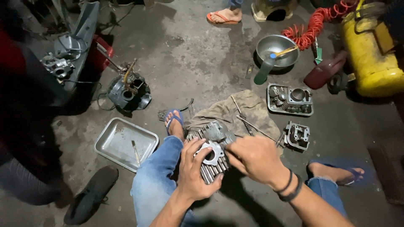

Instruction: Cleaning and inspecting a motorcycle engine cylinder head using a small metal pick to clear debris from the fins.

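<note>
Seated on a concrete floor, the left hand point(194, 170) grips a finned engine cylinder point(211, 151) from below-left, while the right hand point(253, 159) pinches at its top edge. Beyond lie a brown rag point(235, 111), a cylinder head point(296, 136), and a steel bowl point(277, 50).

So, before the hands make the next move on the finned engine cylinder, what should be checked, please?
1. Left hand grips the finned engine cylinder firmly: ok.
2. Right hand touches its top face: ok; what the fingertips hold: cannot tell.
3. Cylinder is supported on the knee: cannot tell.
4. Cloth lies ready in front: ok.
5. Empty metal tray is within reach at the left: ok.
6. Lighting on the work: not ok, dim.
</note>
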